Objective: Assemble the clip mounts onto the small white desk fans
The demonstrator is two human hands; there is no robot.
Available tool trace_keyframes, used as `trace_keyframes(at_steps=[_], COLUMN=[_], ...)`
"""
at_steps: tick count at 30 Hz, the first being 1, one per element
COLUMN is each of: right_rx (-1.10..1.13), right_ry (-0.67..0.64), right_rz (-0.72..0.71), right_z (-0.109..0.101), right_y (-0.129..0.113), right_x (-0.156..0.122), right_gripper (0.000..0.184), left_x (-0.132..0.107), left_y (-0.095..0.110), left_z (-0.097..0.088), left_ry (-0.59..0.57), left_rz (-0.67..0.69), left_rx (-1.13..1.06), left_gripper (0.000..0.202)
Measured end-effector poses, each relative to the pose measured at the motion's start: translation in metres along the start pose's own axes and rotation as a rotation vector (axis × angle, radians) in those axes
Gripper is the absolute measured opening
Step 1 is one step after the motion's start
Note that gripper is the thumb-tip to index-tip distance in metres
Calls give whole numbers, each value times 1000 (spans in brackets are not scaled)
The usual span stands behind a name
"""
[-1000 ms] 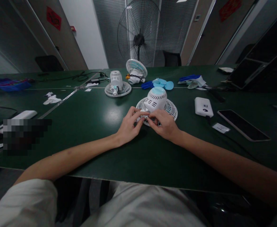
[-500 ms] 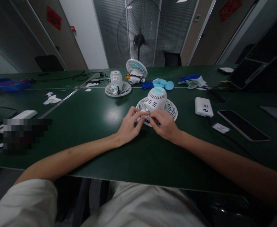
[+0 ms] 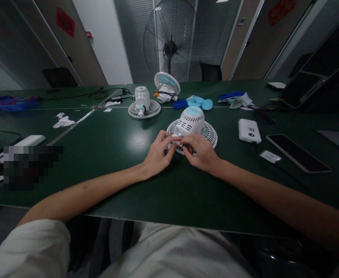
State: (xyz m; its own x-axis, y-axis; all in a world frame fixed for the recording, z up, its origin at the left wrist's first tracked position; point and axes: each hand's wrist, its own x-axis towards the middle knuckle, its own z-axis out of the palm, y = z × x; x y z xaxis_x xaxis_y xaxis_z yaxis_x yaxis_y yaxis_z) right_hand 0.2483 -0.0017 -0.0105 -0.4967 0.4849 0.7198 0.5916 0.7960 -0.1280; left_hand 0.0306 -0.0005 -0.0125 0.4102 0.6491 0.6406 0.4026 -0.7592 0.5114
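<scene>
Right hand (image 3: 201,152) nudged slightly leftward, white fan (image 3: 190,124) unmoved | on bench (image 3: 123,148) left of power bank (image 3: 248,131), grille (image 3: 211,135) down | left hand (image 3: 157,154) pinching fan's near side; right's hold unclear | handling underway, completion unclear

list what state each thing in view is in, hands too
near fan, face down, housing up
left hand, fingers bent at the near fan's front side, grip unclear
right hand, fingers bent there too, grip unclear
left fan, face down, housing up
far small fan, tilted
blue fan blade, loose
phone, lying flat, screen dark
standing fan, upright, spinning unclear
blinds, lowered
</scene>
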Motion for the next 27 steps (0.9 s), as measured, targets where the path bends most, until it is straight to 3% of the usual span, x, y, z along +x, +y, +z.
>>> trace_keyframes(at_steps=[12,27], right_rx=[-5,11], right_ry=[-11,10], right_rz=[18,28], right_z=[1,2], right_y=[1,1], right_x=[-1,-1], right_gripper=[9,10], left_x=[0,1], left_y=[1,1], left_z=[-1,-1], left_ry=[0,8], left_rz=[-17,-3], left_rx=[3,7], left_gripper=[26,25])
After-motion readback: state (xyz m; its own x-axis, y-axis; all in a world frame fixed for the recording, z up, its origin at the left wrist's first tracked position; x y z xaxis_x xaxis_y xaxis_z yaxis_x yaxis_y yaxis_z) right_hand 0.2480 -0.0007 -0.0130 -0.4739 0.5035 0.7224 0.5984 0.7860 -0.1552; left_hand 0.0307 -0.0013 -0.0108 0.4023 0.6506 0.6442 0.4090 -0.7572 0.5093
